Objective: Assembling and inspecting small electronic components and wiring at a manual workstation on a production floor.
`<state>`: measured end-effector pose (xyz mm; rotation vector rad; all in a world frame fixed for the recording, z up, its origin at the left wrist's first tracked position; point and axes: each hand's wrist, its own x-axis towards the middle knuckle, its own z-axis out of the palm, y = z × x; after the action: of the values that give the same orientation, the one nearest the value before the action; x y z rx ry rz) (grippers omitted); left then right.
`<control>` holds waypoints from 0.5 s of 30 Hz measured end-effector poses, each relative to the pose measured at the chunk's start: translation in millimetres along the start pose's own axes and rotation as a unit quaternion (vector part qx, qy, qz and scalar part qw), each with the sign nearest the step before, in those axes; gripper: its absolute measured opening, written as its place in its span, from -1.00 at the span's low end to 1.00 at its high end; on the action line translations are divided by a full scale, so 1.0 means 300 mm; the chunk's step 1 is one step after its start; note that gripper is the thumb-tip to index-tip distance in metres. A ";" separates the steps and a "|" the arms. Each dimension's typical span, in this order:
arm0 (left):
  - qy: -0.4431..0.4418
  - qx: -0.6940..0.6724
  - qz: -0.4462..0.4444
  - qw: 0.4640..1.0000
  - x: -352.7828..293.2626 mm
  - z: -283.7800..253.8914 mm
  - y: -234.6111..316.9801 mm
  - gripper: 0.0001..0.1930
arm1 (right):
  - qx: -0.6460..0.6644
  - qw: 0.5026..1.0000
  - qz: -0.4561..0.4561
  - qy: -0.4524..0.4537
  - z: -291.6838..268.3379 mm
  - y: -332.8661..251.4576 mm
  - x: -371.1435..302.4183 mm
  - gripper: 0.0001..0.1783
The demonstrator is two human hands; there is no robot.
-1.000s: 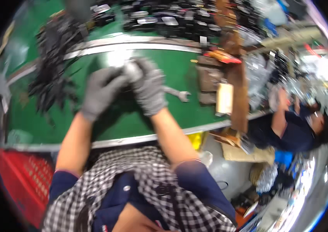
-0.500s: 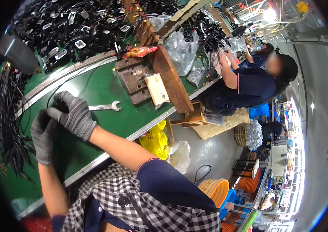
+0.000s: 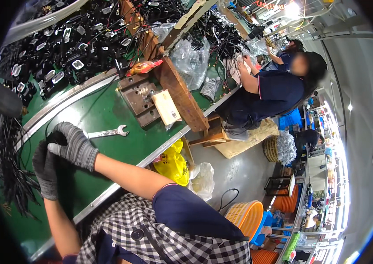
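Observation:
Both my hands wear grey knitted gloves and meet above the green worktop [image 3: 116, 156], fingers curled together. My right hand [image 3: 75, 147] is closed at the fingertips around a thin black cable [image 3: 48, 124], which arcs up toward the metal rail. Beside it, my left hand [image 3: 45, 169] is closed too; whatever lies between its fingers is hidden by the gloves. A steel open-end wrench [image 3: 107, 132] lies just past my right hand, its handle end partly covered by the glove. Left of my hands rests a thick bundle of black cables [image 3: 8, 163].
A grooved metal block [image 3: 136, 94] and a cream packet [image 3: 166, 107] sit against a wooden board [image 3: 180, 90]. Beyond the rail [image 3: 76, 92] spreads a heap of black parts [image 3: 76, 48]. A co-worker [image 3: 279, 88] sits on the right. A yellow bag [image 3: 172, 165] hangs below the bench edge.
The view has shifted, so the bench things sit further left and the wrench and hands a little lower. My hands stay together, with the right fingers slightly re-curled.

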<state>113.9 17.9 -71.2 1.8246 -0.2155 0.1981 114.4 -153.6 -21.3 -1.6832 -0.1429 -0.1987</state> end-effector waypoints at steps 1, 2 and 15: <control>-0.005 0.056 0.020 0.998 -0.001 -0.004 0.039 -0.74 | -0.041 0.999 -0.026 0.006 0.006 -0.009 -0.001 -0.65; -0.011 0.113 0.039 0.993 -0.001 -0.009 0.084 -0.73 | -0.040 0.999 -0.026 0.002 0.012 -0.016 0.002 -0.65; -0.009 -0.078 -0.047 0.996 -0.009 -0.025 0.089 -0.63 | -0.005 0.999 -0.036 -0.007 0.000 -0.027 -0.003 -0.57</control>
<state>104.5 18.4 -45.1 1.6772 -0.1533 0.0964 111.8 -152.5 -13.7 -1.6914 -0.2138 -0.2427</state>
